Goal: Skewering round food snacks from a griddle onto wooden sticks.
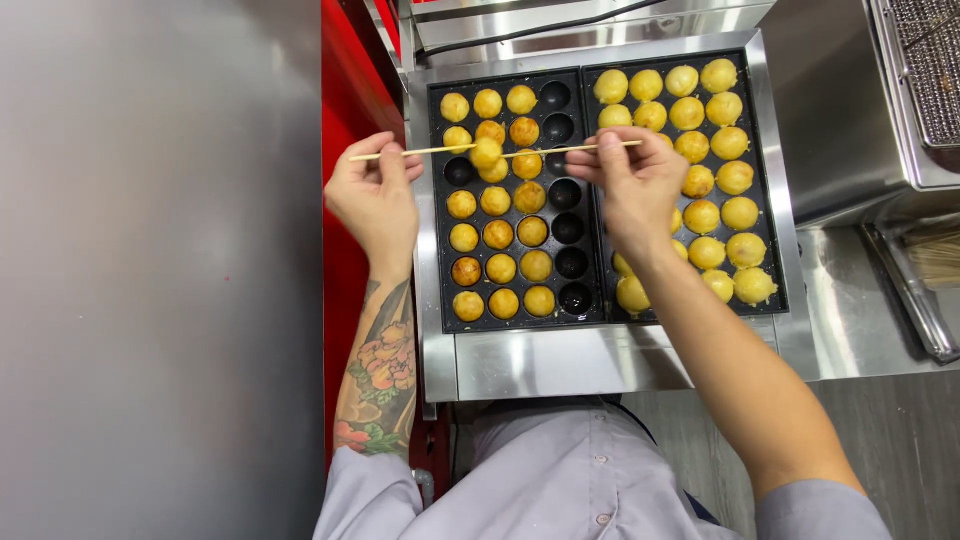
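We hold one skewer level, its long axis running left to right: left hand pinches one end, right hand the other, a dough ball threaded between, nearer our left, above the black griddle.

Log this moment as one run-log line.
left hand: holds skewer | right hand: holds skewer | dough ball: threaded mid-skewer, lifted | griddle: several empty wells

Commercial kitchen, dumpling-ball griddle, steel counter

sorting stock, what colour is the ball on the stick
Golden yellow; the ball shows best in the head view.
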